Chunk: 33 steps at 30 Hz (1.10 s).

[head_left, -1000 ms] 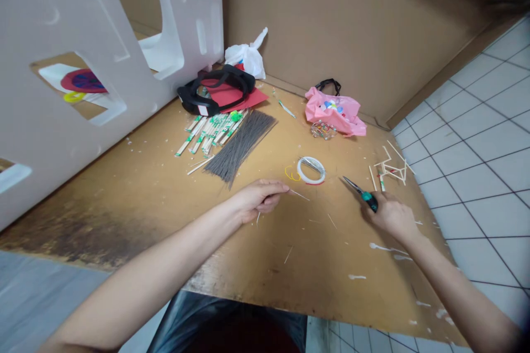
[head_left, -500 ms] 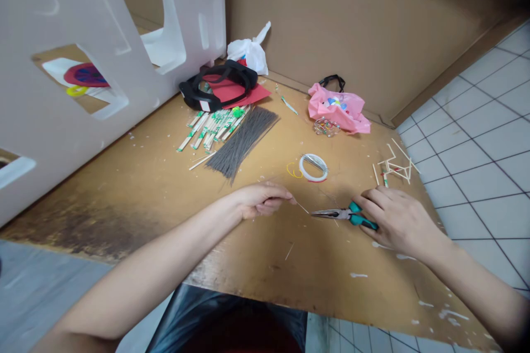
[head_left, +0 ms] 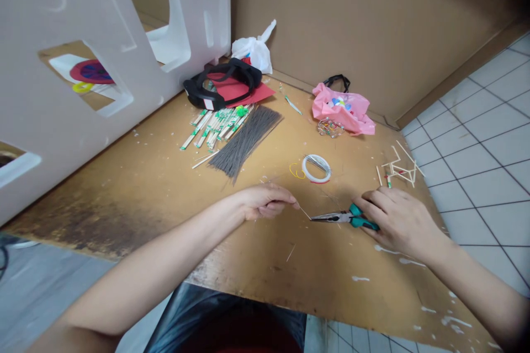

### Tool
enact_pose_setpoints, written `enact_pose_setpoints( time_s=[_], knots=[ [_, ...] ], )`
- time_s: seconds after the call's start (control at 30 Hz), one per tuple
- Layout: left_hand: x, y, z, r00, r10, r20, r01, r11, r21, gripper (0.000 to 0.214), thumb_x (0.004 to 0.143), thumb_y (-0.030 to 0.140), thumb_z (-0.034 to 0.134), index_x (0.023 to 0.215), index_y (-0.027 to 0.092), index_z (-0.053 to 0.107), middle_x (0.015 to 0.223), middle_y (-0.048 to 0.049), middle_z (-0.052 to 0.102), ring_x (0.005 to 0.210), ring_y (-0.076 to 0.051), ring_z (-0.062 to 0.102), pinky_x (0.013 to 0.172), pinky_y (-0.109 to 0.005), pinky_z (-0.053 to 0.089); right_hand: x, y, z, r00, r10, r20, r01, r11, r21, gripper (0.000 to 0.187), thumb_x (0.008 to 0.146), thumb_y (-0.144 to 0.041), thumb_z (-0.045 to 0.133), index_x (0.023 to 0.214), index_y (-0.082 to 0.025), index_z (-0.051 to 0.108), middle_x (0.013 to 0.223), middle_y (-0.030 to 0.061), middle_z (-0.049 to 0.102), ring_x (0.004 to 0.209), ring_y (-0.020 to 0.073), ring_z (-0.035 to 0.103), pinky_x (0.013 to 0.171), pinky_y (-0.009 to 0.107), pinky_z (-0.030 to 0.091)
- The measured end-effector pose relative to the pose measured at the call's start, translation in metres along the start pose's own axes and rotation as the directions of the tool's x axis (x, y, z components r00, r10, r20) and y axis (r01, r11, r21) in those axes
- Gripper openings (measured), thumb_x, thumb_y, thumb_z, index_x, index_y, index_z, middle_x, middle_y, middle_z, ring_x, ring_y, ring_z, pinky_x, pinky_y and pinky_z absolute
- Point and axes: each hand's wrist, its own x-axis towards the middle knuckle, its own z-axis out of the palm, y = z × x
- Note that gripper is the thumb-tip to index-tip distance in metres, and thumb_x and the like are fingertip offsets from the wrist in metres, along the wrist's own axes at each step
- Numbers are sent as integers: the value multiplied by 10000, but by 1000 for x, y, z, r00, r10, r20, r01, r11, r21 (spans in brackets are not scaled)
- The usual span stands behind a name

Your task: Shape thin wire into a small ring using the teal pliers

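Observation:
My left hand rests on the brown board with its fingers pinched on a thin wire that sticks out to the right. My right hand grips the teal handles of needle-nose pliers. The plier tips point left and meet the free end of the wire. Just beyond the hands lie a white tape ring and a small yellow loop.
A bundle of grey wires and green-printed sticks lie further back, by a black strap on red paper. A pink bag, a white bag and glued sticks sit right. White foam panel stands left.
My right hand swung the pliers from pointing up-left at the board's right side to lying level, tips brought left to the wire end. My left hand stayed pinched on the wire.

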Motion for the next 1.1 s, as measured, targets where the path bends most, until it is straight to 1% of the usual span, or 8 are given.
enact_pose_setpoints(
  time_s=[0.13, 0.43, 0.73, 1.1],
  knots=[
    [0, 0, 1, 1000, -4, 12, 4, 1000, 5, 160, 757, 197, 575, 697, 81, 666, 326, 80, 313, 249, -13, 187, 276, -142, 94, -1, 0, 1, 1000, -15, 0, 15, 1000, 8, 207, 854, -307, 491, 983, -170, 575, 756, 60, 581, 669, 174, 482, 597, 302, 325],
    [0, 0, 0, 999, -13, 41, 12, 1000, 11, 157, 737, 219, 596, 696, 84, 666, 326, 84, 312, 255, -12, 182, 276, -136, 96, -2, 1, 0, 1000, -19, -10, 19, 1000, 16, 218, 858, -325, 484, 980, -168, 575, 753, 64, 576, 665, 178, 478, 598, 306, 328],
    [0, 0, 1, 999, 5, 48, -6, 1000, 17, 170, 741, 203, 568, 693, 73, 668, 327, 80, 310, 248, -13, 184, 276, -141, 89, -3, 2, 1, 999, -35, -27, 34, 999, -18, 220, 853, -318, 495, 995, -163, 560, 772, 71, 588, 678, 183, 485, 595, 307, 327],
    [1, -1, -1, 999, -9, 46, 8, 1000, 26, 166, 731, 224, 597, 700, 73, 659, 321, 85, 314, 253, -17, 191, 269, -134, 111, -1, 1, 1, 999, -42, -30, 42, 999, 10, 208, 855, -300, 488, 978, -155, 573, 751, 68, 578, 665, 177, 476, 597, 302, 321]
  ],
)
